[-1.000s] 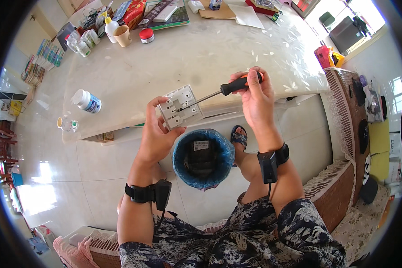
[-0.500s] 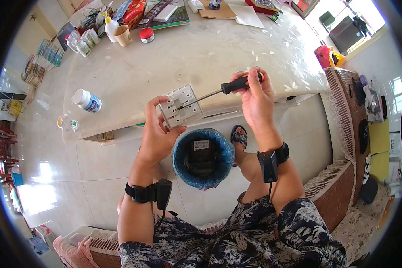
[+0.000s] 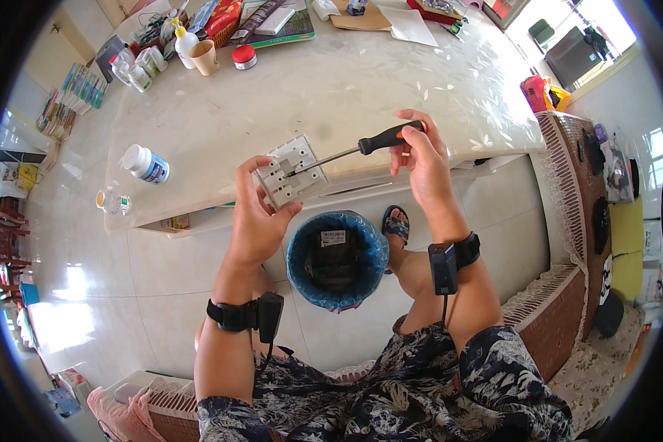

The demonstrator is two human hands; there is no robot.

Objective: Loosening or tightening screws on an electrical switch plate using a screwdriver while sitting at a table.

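Rigid, light plastic wall-socket module (image 3: 291, 171) is pinched by its edges in left hand (image 3: 261, 221) at frame centre, screwdriver (image 3: 361, 147) gripped by right hand (image 3: 420, 166).

white pill bottle (image 3: 145, 163) with blue label lies at 9 o'clock on the table (image 3: 361, 81). red snack packet (image 3: 225, 16) at 11 o'clock. white rectangular label (image 3: 332, 237) inside the blue-lined bin (image 3: 337, 258), centre.

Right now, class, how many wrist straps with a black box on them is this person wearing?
2. One wrist strap is on the left forearm, below the left hand holding the white wall socket. The other strap is on the right forearm, below the right hand holding the screwdriver.
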